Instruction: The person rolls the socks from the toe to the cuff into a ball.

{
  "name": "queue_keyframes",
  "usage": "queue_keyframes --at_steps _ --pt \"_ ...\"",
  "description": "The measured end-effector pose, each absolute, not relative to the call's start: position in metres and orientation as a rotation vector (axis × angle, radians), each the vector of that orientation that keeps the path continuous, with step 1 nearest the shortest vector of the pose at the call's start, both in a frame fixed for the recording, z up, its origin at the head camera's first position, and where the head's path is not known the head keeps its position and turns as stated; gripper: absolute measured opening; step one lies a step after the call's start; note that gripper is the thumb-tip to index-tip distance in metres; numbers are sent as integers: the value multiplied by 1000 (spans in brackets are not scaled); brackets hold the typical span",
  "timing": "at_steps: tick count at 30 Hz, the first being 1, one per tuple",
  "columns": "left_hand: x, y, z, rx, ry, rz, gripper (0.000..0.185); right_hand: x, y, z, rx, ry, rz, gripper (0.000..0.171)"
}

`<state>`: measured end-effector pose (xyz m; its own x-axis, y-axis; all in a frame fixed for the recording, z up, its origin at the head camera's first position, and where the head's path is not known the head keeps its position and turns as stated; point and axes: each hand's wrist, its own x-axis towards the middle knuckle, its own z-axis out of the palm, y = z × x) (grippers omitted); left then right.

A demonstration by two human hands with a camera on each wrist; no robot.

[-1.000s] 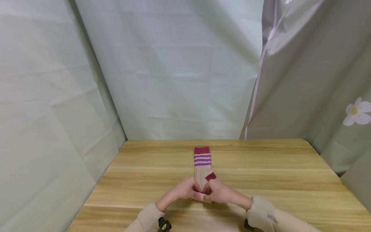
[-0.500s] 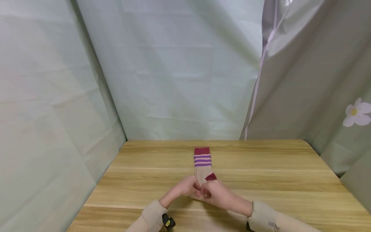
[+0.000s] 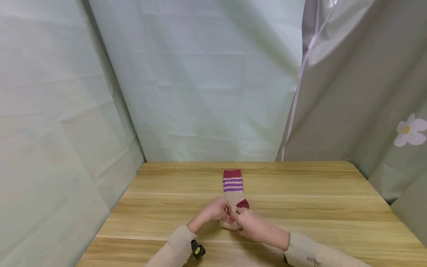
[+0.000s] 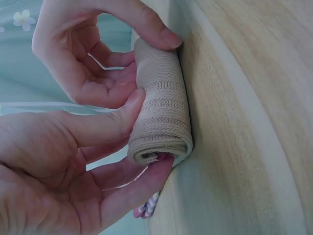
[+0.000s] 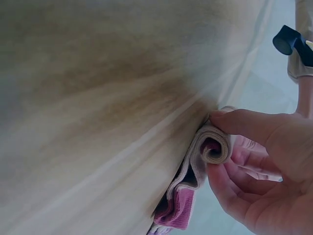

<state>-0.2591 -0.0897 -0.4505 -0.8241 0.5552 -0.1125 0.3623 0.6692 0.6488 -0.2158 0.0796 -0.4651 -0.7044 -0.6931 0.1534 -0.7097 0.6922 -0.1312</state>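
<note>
A beige ribbed sock (image 3: 233,195) with a burgundy cuff, purple stripes and a burgundy heel lies lengthwise on the wooden table. Its toe end is coiled into a roll (image 4: 161,105), which shows as a spiral with burgundy inside at the roll's end (image 5: 215,147). My left hand (image 3: 218,209) pinches the left end of this roll, its thumb (image 4: 132,107) on top and a finger at the open spiral. At the other end my right hand (image 3: 251,224) holds the roll between thumb (image 5: 232,121) and fingers. Some fingertips are hidden behind the fabric.
The wooden table (image 3: 160,207) extends around the sock on all sides. Pale green sheeting (image 3: 213,92) hangs behind and at the left, with a greyer curtain (image 3: 350,92) at the right. A small dark device (image 3: 198,250) sits at my left wrist.
My fingers have shifted on the roll; the right hand has changed from curled knuckles to a more stretched grip. The left hand has moved slightly up and right. The cuff end stays put.
</note>
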Motion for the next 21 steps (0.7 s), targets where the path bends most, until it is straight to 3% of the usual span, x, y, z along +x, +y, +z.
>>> queue_keyframes --at_steps 3,10,21 --pt "-259 -88 -450 689 2606 899 8 -219 80 -466 1181 -2799 337 62" --pt "-258 -85 -452 674 2676 903 14 -224 79 -469 1164 -2745 491 26" --pt "-250 -84 -456 843 2898 834 21 -230 81 -468 1062 -2821 664 19"
